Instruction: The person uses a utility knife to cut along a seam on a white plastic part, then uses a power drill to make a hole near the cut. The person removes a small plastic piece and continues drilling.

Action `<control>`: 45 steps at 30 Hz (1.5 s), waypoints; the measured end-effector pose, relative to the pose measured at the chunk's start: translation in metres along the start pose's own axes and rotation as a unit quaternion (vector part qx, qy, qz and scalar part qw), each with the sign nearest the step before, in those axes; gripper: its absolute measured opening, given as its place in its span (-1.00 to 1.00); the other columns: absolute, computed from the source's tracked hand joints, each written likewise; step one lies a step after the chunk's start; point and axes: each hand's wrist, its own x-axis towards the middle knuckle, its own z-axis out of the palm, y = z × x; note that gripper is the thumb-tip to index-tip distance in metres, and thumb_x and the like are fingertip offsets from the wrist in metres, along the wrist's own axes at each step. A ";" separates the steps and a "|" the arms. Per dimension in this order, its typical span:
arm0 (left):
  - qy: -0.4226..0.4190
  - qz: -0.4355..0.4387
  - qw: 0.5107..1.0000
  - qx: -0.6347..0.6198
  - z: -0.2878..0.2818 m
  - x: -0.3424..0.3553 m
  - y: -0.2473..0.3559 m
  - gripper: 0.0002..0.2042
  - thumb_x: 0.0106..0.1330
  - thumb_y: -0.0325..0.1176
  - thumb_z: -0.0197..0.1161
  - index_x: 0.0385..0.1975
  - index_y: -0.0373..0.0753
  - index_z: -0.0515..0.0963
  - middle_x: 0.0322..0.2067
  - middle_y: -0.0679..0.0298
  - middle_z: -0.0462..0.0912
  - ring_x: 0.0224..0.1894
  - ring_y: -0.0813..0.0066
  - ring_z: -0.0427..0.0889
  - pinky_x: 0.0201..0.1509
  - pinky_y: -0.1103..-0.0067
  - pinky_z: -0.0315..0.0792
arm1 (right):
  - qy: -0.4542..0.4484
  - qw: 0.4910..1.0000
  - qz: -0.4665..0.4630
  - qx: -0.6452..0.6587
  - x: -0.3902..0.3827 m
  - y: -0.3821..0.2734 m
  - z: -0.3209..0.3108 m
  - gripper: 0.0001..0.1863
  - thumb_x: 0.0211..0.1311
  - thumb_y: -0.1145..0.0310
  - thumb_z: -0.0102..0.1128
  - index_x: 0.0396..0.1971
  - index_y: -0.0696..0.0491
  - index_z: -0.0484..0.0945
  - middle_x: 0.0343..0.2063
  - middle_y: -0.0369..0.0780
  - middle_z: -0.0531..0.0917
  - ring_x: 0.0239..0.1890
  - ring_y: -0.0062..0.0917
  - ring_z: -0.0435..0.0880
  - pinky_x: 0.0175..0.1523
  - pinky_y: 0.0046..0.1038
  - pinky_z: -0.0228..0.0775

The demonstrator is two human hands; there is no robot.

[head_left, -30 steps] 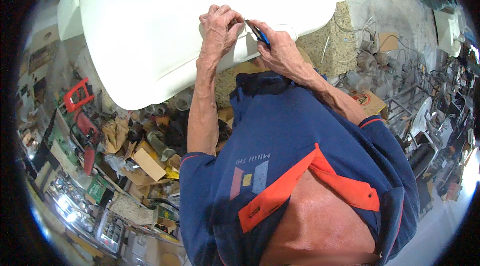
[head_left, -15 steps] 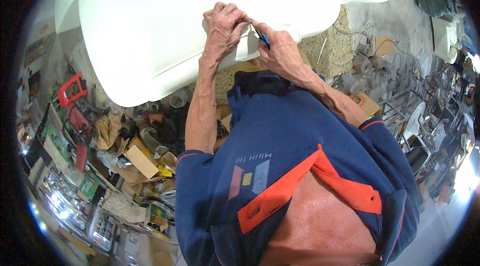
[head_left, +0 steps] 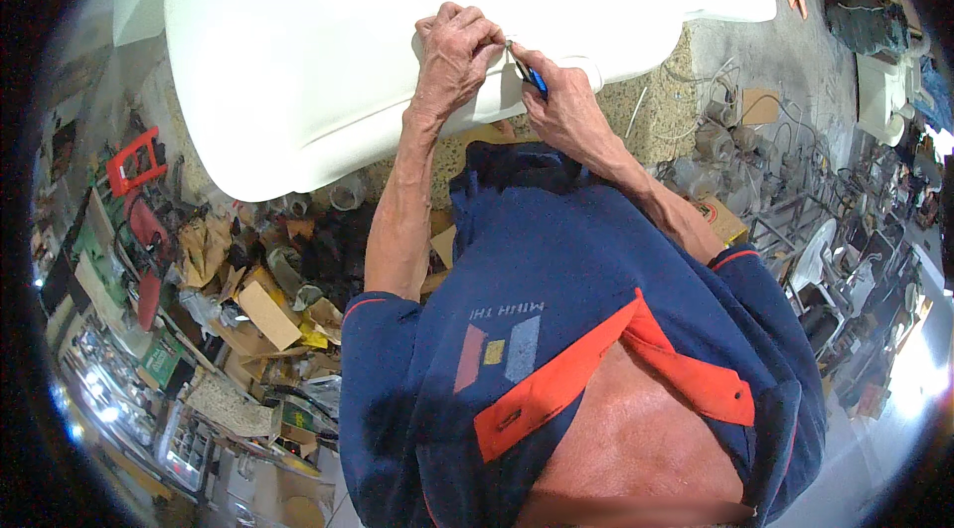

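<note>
At the edge of a large smooth white plastic panel, left hand pinching its rim, right hand gripping a blue-handled tool.

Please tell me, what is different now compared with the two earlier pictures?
Almost nothing. The view drifted a little, so the red frame on the left sits slightly higher. The left hand still presses on the white shell, and the right hand still holds the blue-handled tool at the same spot on its edge.

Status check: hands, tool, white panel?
Left hand pressed on white panel edge. Right hand grips blue-handled tool, tip at the edge. Nothing between the hands.
</note>
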 end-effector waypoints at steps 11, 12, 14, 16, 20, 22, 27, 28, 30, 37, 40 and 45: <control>-0.002 -0.014 1.000 -0.006 -0.001 0.001 0.000 -0.92 0.19 -0.34 0.45 -0.36 -0.09 0.68 -0.35 0.43 0.61 -0.05 0.36 0.54 0.21 0.31 0.19 | 0.006 1.000 -0.018 0.014 0.001 0.006 0.003 -0.43 0.20 0.58 0.12 0.28 0.18 0.49 -0.49 0.16 0.67 -0.39 0.10 0.71 -0.19 0.07 0.49; -0.009 -0.017 1.000 -0.006 -0.001 0.001 0.001 -0.92 0.19 -0.34 0.44 -0.36 -0.09 0.68 -0.35 0.43 0.61 -0.05 0.36 0.54 0.21 0.31 0.20 | 0.004 1.000 -0.018 0.015 0.001 0.006 0.003 -0.43 0.20 0.58 0.12 0.28 0.18 0.49 -0.49 0.16 0.67 -0.38 0.10 0.71 -0.19 0.07 0.50; -0.005 -0.014 1.000 -0.006 -0.002 0.001 0.001 -0.92 0.20 -0.34 0.44 -0.36 -0.10 0.68 -0.34 0.43 0.62 -0.05 0.36 0.54 0.22 0.32 0.21 | -0.002 1.000 -0.009 0.011 -0.001 0.006 0.002 -0.42 0.20 0.59 0.12 0.29 0.18 0.48 -0.49 0.16 0.68 -0.38 0.09 0.72 -0.18 0.06 0.50; -0.009 -0.022 1.000 0.000 -0.002 0.000 0.002 -0.92 0.20 -0.34 0.44 -0.37 -0.10 0.68 -0.34 0.42 0.63 -0.05 0.36 0.55 0.22 0.32 0.21 | 0.007 0.999 -0.030 0.021 -0.002 0.006 0.001 -0.41 0.19 0.59 0.12 0.29 0.18 0.48 -0.49 0.16 0.68 -0.38 0.08 0.72 -0.18 0.05 0.51; -0.012 -0.030 0.999 0.002 -0.002 0.000 0.002 -0.92 0.20 -0.36 0.45 -0.36 -0.11 0.69 -0.34 0.42 0.63 -0.06 0.35 0.55 0.21 0.33 0.24 | -0.005 1.000 -0.018 0.006 0.000 0.008 0.001 -0.42 0.19 0.60 0.12 0.28 0.20 0.48 -0.47 0.15 0.68 -0.36 0.07 0.73 -0.17 0.03 0.53; -0.012 -0.026 1.000 0.005 -0.003 0.000 0.002 -0.92 0.20 -0.36 0.44 -0.36 -0.12 0.69 -0.34 0.41 0.62 -0.07 0.34 0.55 0.20 0.33 0.25 | -0.009 0.999 -0.029 0.014 0.003 0.008 0.000 -0.43 0.27 0.59 0.11 0.33 0.15 0.49 -0.43 0.13 0.69 -0.45 -0.12 0.70 -0.26 -0.12 0.51; -0.007 -0.050 0.999 0.005 -0.005 -0.001 0.008 -0.95 0.20 -0.35 0.43 -0.39 -0.09 0.71 -0.35 0.44 0.63 -0.05 0.36 0.52 0.23 0.31 0.19 | -0.046 0.993 0.014 0.104 0.002 0.012 -0.028 -0.40 0.34 0.58 0.10 0.40 0.01 0.45 -0.39 -0.04 0.73 -0.51 -0.43 0.69 -0.34 -0.31 0.53; -0.002 -0.062 0.998 0.020 -0.004 -0.003 0.012 -0.95 0.20 -0.34 0.44 -0.39 -0.09 0.72 -0.33 0.42 0.64 -0.04 0.34 0.52 0.23 0.30 0.19 | -0.042 0.990 0.028 0.129 0.000 0.014 -0.039 -0.38 0.33 0.58 0.10 0.40 -0.03 0.45 -0.38 -0.01 0.74 -0.48 -0.38 0.71 -0.29 -0.28 0.56; 0.021 -0.099 0.993 0.067 0.003 -0.005 0.023 -0.93 0.18 -0.32 0.47 -0.40 -0.09 0.73 -0.30 0.37 0.65 -0.01 0.31 0.51 0.23 0.27 0.19 | -0.036 0.988 0.015 0.149 0.002 0.019 -0.063 -0.38 0.41 0.58 0.09 0.46 -0.05 0.39 -0.40 -0.23 0.68 -0.54 -0.68 0.60 -0.44 -0.53 0.51; 0.091 -0.315 0.931 0.160 0.039 0.002 0.061 -0.86 0.05 -0.25 0.56 -0.43 -0.08 0.77 -0.27 0.33 0.67 0.06 0.22 0.47 0.17 0.09 0.20 | -0.144 0.978 -0.130 -0.074 0.046 0.037 -0.110 -0.34 0.31 0.56 0.19 0.43 -0.10 0.44 -0.35 -0.13 0.72 -0.40 -0.37 0.70 -0.23 -0.28 0.56; 0.092 -0.374 0.909 0.157 0.045 0.009 0.067 -0.88 0.09 -0.23 0.55 -0.46 -0.05 0.76 -0.27 0.37 0.66 0.06 0.22 0.49 0.15 0.07 0.22 | -0.189 0.946 -0.250 -0.086 0.069 0.044 -0.108 -0.35 0.30 0.55 0.15 0.41 -0.17 0.45 -0.23 -0.05 0.78 -0.32 -0.06 0.75 -0.17 -0.06 0.58; 0.157 -0.361 0.906 0.155 0.053 0.007 0.071 -0.92 0.10 -0.28 0.54 -0.50 -0.04 0.75 -0.31 0.39 0.65 0.04 0.25 0.50 0.14 0.09 0.24 | -0.258 0.898 -0.335 -0.123 0.101 0.057 -0.106 -0.36 0.31 0.52 0.15 0.41 -0.18 0.46 -0.18 -0.08 0.79 -0.28 -0.11 0.78 -0.13 -0.11 0.65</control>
